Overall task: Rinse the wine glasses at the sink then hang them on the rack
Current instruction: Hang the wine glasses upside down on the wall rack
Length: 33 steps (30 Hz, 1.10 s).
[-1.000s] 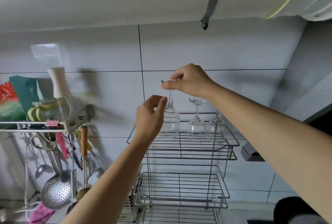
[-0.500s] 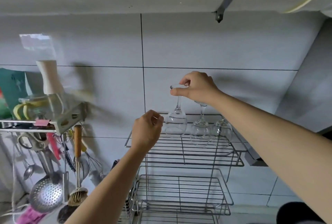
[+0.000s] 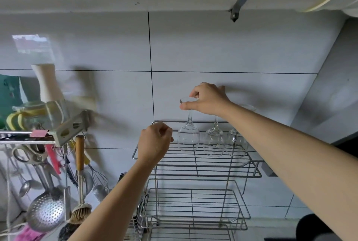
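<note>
Grey wall tiles back a three-tier steel wire rack (image 3: 193, 165). Over its top tier my right hand (image 3: 208, 99) pinches the flat round foot of an upturned clear stemmed wine glass (image 3: 188, 136) between thumb and forefinger, bowl down, rim at or just above the wires; I cannot tell whether it rests there yet. Two more clear upturned glasses (image 3: 214, 144) stand close at its 3 o'clock. My left hand (image 3: 155, 142) is curled in a loose fist, holding nothing, at the bowl's 9 o'clock. I judge the glass light, stiff, thin-walled and wet-slick, so the foot or stem is the place to hold, lowering it gently without knocking its neighbour.
</note>
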Each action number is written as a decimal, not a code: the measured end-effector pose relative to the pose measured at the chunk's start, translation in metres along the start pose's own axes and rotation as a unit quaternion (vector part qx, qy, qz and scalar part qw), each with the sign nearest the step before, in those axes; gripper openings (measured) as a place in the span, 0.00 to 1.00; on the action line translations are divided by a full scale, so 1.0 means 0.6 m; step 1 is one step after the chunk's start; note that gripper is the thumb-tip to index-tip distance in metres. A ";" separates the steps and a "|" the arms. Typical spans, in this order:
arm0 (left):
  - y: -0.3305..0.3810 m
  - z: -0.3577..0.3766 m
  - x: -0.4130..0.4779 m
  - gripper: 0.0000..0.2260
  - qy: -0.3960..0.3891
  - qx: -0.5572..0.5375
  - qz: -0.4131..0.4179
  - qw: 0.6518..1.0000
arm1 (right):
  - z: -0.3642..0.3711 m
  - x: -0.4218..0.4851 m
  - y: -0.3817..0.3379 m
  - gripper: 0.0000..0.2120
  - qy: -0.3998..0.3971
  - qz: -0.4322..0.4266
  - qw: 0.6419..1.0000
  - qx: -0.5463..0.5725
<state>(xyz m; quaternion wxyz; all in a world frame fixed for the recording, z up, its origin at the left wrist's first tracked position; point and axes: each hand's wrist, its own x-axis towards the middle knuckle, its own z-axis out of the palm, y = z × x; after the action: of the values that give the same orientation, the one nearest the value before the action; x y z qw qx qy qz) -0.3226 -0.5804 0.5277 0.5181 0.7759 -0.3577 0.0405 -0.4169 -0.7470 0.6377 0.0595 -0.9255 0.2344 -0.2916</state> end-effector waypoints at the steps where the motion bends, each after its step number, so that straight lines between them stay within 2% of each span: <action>1: 0.001 0.000 -0.001 0.09 -0.002 -0.001 -0.001 1.000 | 0.001 -0.001 0.000 0.28 -0.001 0.001 1.000 -0.003; 7: 0.002 -0.002 -0.003 0.09 -0.009 -0.002 -0.005 1.000 | 0.008 -0.008 0.003 0.33 -0.010 0.002 1.000 -0.021; 12: 0.003 -0.003 -0.004 0.09 -0.015 -0.003 -0.006 1.000 | 0.011 -0.011 0.009 0.29 -0.014 0.010 0.999 -0.027; 18: 0.002 -0.002 -0.003 0.09 -0.018 -0.005 -0.012 1.000 | 0.015 -0.013 0.010 0.35 -0.006 0.019 0.999 -0.024; 24: -0.002 0.000 -0.003 0.09 -0.009 0.007 -0.002 1.000 | 0.016 -0.017 0.007 0.29 -0.021 0.040 0.999 -0.030; 26: -0.004 0.001 -0.002 0.09 -0.007 0.011 0.000 1.000 | 0.016 -0.016 0.006 0.30 -0.028 0.044 0.998 -0.025; 31: -0.008 0.006 -0.005 0.08 -0.005 0.062 0.034 0.997 | 0.009 -0.021 0.006 0.34 -0.049 0.040 0.997 -0.041; 33: -0.005 0.004 -0.009 0.06 0.003 0.081 0.065 0.995 | -0.005 -0.034 0.000 0.35 -0.030 0.031 0.999 -0.028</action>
<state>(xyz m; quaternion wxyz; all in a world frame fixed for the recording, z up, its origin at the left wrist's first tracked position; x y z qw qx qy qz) -0.3254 -0.5791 0.5221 0.4509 0.7903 -0.4014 0.1050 -0.4332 -0.7374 0.6295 0.0496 -0.9274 0.2693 -0.2548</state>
